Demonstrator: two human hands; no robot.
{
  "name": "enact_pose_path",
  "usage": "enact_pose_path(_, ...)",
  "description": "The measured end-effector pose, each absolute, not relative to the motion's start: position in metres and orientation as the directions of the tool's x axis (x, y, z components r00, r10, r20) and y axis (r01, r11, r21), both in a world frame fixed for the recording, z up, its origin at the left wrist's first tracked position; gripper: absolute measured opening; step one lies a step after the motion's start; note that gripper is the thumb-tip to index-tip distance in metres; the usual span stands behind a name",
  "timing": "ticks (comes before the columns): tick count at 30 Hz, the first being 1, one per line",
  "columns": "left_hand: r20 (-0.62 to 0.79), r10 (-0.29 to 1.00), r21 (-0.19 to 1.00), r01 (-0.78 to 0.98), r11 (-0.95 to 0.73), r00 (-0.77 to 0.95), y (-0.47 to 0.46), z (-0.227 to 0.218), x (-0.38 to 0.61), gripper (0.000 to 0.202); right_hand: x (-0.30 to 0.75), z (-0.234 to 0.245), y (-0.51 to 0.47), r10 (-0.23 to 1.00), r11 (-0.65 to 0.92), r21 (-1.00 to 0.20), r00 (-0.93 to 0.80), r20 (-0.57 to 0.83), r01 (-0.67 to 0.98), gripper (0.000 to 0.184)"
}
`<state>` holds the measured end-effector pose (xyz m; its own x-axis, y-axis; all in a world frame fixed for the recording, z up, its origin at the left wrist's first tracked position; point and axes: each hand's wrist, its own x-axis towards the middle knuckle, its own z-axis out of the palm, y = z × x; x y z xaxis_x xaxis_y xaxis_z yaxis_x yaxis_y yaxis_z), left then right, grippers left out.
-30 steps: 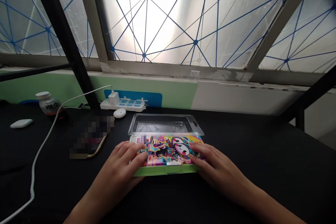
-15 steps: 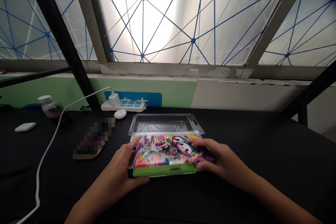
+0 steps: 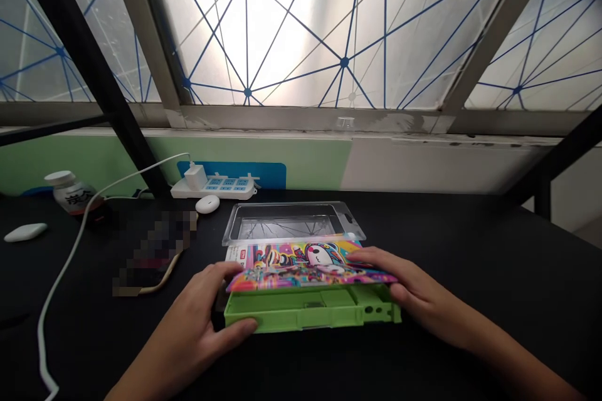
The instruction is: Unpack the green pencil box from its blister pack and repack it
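A pencil case with a colourful cartoon lid point(image 3: 291, 266) and a green plastic tray point(image 3: 301, 313) lies in front of me, its lid raised from the tray along the near side. The tray shows compartments and small round holes at its right end. My left hand point(image 3: 207, 307) grips the left end, thumb on the tray's front and fingers at the lid. My right hand point(image 3: 409, 288) holds the lid's right edge, thumb below and fingers on top. Just behind the case rests a clear plastic package point(image 3: 286, 205), and a white printed card point(image 3: 235, 254) peeks out at the left.
On the black table point(image 3: 470, 250), a pixelated phone-shaped item point(image 3: 155, 254) lies to the left. Further back are a power strip point(image 3: 226, 188), a round white object point(image 3: 207, 203) and a bottle point(image 3: 73, 191). A white cable point(image 3: 61, 288) runs down the left side. A white oval object point(image 3: 26, 232) sits far left.
The pencil case's lid has tilted up and back, exposing the green tray inside. My right hand has shifted slightly right with the lid's edge. The view has turned a little.
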<state>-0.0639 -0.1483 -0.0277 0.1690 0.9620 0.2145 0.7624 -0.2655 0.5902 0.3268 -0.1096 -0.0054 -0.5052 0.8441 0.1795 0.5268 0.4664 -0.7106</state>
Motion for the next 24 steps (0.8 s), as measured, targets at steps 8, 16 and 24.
enact_pose_path(8, 0.280, 0.932, 0.548, 0.759, -0.351, 0.229, -0.141, -0.031, -0.070, 0.060, 0.312, -0.010, -0.111, 0.878, 0.423, -0.660, -0.460, 0.131, 0.620, 0.047)
enact_pose_path(16, 0.227, 0.940, 0.450, 0.828, -0.334, 0.255, -0.134, -0.028, -0.060, 0.041, 0.304, -0.019, -0.099, 0.965, 0.258, -0.427, -0.209, 0.158, 0.867, 0.044)
enact_pose_path(24, 0.132, 0.967, 0.645, 0.722, -0.252, 0.220, -0.147, -0.029, -0.059, 0.084, 0.268, 0.006, -0.094, 0.791, 0.565, -0.080, -0.512, 0.335, 0.821, 0.030)
